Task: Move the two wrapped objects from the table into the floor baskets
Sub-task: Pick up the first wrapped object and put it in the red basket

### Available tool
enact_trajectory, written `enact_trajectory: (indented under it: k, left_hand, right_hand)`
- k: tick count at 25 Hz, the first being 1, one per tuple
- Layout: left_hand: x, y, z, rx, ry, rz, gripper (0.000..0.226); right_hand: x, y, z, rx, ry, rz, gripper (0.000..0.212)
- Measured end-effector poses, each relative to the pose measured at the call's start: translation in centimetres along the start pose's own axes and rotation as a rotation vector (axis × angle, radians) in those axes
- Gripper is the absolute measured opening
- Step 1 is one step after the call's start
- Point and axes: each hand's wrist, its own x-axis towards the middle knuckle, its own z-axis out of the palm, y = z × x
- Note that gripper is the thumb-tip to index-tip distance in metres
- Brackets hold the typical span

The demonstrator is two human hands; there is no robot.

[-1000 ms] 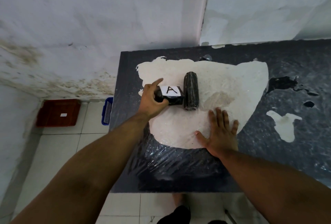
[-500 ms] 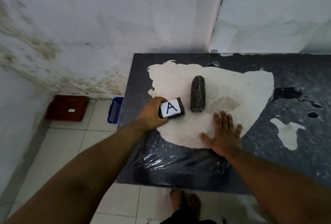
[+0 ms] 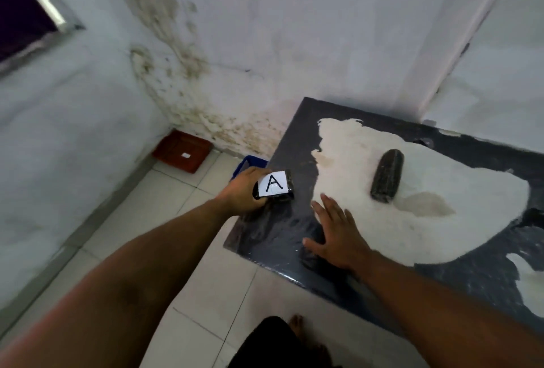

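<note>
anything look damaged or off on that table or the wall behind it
Yes. The table has its dark covering worn away in a big pale patch under the wrapped roll. The wall carries brown damp stains running down to the red basket.

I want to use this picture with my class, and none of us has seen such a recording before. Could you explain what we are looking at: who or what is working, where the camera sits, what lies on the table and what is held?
No machine here: a person works with two bare hands. The single camera sits on the person's head and looks forward and down, so both arms reach in from below.

The left hand has its grip closed on a dark wrapped block labelled A, near the table's left edge. The right hand lies flat and open on the dark table.

A dark wrapped roll lies on the table's pale patch. On the floor stand a red basket and a partly hidden blue basket.
</note>
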Motion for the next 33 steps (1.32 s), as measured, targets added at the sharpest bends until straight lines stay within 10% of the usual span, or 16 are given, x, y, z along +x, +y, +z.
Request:
enact_trajectory:
  k: [20, 33]
  left_hand:
    - [-9.6, -32.0, -23.2, 0.068, 0.124, -0.286, 0.065]
    - [2.8, -49.9, -30.9, -0.011, 0.078, -0.306, 0.071]
  right_hand:
    - [29.3, -32.5, 4.6, 0.821, -0.254, 0.119, 0.058]
    - [50.5, -38.3, 7.1, 0.863, -0.261, 0.121, 0.058]
